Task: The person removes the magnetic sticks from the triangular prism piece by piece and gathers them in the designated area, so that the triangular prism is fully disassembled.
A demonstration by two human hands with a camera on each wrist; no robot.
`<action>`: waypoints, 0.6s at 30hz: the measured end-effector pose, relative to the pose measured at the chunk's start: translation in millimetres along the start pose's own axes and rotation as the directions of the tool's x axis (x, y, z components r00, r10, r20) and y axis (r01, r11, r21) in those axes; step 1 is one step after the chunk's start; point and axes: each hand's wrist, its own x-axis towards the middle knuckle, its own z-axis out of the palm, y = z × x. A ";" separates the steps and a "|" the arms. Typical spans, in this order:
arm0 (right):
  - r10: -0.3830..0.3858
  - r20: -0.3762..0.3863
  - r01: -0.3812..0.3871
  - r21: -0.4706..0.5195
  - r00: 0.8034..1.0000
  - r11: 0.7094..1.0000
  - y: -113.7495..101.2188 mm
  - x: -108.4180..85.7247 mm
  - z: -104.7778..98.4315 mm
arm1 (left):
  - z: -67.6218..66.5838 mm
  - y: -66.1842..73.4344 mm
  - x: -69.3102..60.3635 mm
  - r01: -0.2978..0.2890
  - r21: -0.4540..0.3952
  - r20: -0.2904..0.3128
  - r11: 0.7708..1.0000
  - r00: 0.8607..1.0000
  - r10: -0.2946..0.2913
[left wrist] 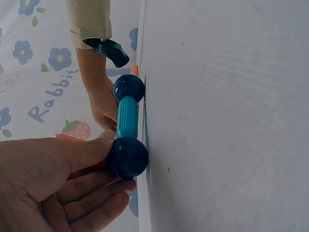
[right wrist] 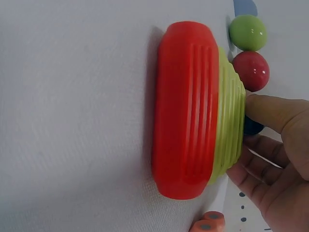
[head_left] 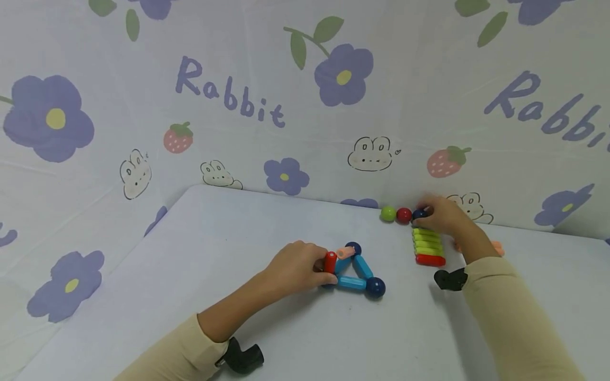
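A triangle of light blue rods [head_left: 351, 283] joined by dark blue balls [head_left: 376, 287] lies on the table. At its left corner my left hand [head_left: 295, 267] holds the dark blue ball [left wrist: 128, 158] between thumb and fingers. A red rod [head_left: 331, 262] stands up from that corner, and a peach-coloured rod [head_left: 345, 252] slants near the far ball [head_left: 353, 248]. At the table's back, my right hand [head_left: 445, 216] pinches another dark blue ball [right wrist: 253, 126], partly hidden by the fingers. That ball is at the end of a row with a red ball [head_left: 404, 215] and a green ball [head_left: 388, 214].
Just in front of the right hand lie yellow-green rods [head_left: 427, 242] side by side, with a red rod [head_left: 431, 260] nearest me. Peach-coloured rods [head_left: 497, 247] are partly hidden behind the right forearm. A patterned cloth [head_left: 229, 148] hangs behind the white table [head_left: 229, 222].
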 end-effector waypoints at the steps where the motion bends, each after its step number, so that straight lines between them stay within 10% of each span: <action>1: 0.004 0.001 -0.004 -0.001 1.000 1.000 -0.1 0.4 0.5 | -0.4 0.2 0.1 0.002 0.001 0.000 1.000 1.000 -0.002; 10: 0.006 0.021 -0.005 -0.030 1.000 1.000 -0.1 -11.4 -10.7 | -0.2 2.6 1.5 0.005 -0.006 0.002 1.000 1.000 -0.005; 18: -0.187 -0.097 0.184 -0.043 0.977 0.982 -33.3 -40.4 -20.0 | 0.7 0.4 1.4 -0.001 -0.010 -0.005 1.000 1.000 0.001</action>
